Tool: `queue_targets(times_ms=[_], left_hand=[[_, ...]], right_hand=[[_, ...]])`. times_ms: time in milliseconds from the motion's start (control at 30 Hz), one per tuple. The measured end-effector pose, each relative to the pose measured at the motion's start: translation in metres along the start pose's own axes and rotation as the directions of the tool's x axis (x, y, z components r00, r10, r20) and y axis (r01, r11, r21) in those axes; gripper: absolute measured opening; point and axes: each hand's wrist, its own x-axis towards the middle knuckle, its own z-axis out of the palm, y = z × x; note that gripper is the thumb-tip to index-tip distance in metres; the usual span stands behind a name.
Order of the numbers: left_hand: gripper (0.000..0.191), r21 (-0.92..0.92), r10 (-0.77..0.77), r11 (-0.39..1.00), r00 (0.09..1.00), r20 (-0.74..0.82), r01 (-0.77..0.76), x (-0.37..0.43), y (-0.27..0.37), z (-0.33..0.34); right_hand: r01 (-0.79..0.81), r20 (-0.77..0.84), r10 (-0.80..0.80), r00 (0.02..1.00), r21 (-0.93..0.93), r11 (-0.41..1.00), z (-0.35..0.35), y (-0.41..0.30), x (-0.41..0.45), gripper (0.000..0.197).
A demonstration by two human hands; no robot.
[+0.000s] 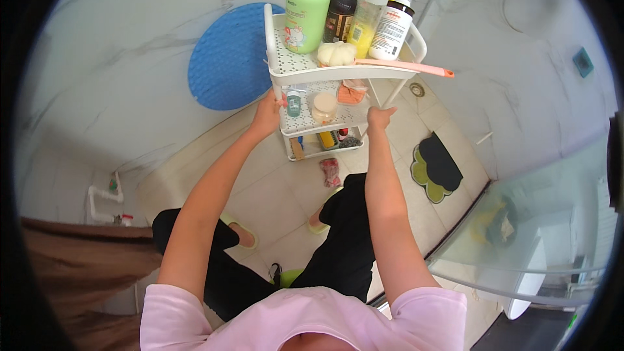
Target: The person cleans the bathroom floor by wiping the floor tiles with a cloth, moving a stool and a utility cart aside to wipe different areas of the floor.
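A white three-tier shelf cart point(336, 74) stands before me. My left hand point(267, 114) grips its left post just under the top tier. On the other side my right hand point(379, 118) is closed around the right post at middle-tier height. Up top are a green pump bottle point(306, 17), a dark pump bottle point(340, 14), a clear bottle with yellow contents point(369, 17), a white pump bottle point(391, 31), a cream bath puff point(337, 53) and a pink handle point(404, 65) jutting past the right edge. The middle tier holds a lidded jar point(324, 107) and a small teal bottle point(293, 104).
A blue textured mat point(231, 58) leans on the marbled wall. On the tiled floor lie a patterned cloth point(330, 171) and a black-and-green mat point(436, 168). A floor drain point(417, 89) sits beyond. Curved glass point(531, 234) stands at right, a brown curtain point(87, 273) at left.
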Motion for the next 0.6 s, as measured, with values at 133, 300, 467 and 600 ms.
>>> queue_targets(times_ms=[133, 300, 467, 600], left_hand=[[0.014, 0.046, -0.097, 0.994, 0.995, 0.029, 0.095, -0.007, 0.018, -0.004], [0.012, 0.054, -0.182, 0.982, 0.983, -0.019, 0.183, -0.018, 0.030, -0.009], [0.013, 0.108, -0.327, 0.936, 0.940, -0.092, 0.336, -0.029, 0.058, -0.017], [0.014, 0.111, -0.324, 0.935, 0.938, -0.122, 0.337, -0.031, 0.063, -0.020]], right_hand=[[0.272, 0.169, -0.258, 0.951, -0.065, 0.960, -0.011, 0.013, 0.031, 0.087], [0.335, 0.408, -0.241, 0.881, -0.177, 0.926, -0.030, 0.003, 0.068, 0.044], [0.416, 0.727, -0.303, 0.617, 0.025, 0.909, -0.039, 0.001, 0.079, 0.024], [0.559, 0.712, -0.471, 0.521, 0.132, 0.818, -0.032, 0.019, 0.090, 0.019]])
